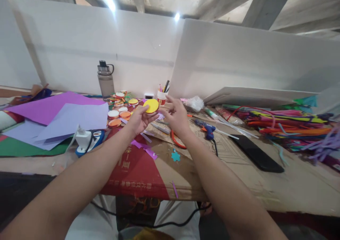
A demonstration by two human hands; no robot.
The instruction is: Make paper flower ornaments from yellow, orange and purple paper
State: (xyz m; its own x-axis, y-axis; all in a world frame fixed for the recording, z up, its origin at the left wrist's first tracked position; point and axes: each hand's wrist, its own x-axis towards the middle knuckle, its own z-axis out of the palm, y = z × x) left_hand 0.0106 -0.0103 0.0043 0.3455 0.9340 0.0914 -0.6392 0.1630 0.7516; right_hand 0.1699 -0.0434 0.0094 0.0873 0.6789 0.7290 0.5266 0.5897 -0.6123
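A round disc (151, 106) with a yellow top and a reddish edge is held up above the middle of the table. My left hand (140, 119) grips it from the left, thumb on the edge and fingers beneath. Just to its right is my right hand (176, 116), its fingers bent and apart, close to the disc's right edge; I see nothing in it. Left of my left hand lie several round discs with white and orange tops (114, 123). A teal snowflake-shaped piece (175, 156) rests on the cardboard below the hands.
Purple and lilac sheets (79, 118) and a power strip (90, 142) lie left. A bottle (106, 82) and a pen cup (162, 97) stand at the back. A blue glue gun (208, 129), a black phone (256, 153) and colourful pipe cleaners (287, 126) are right.
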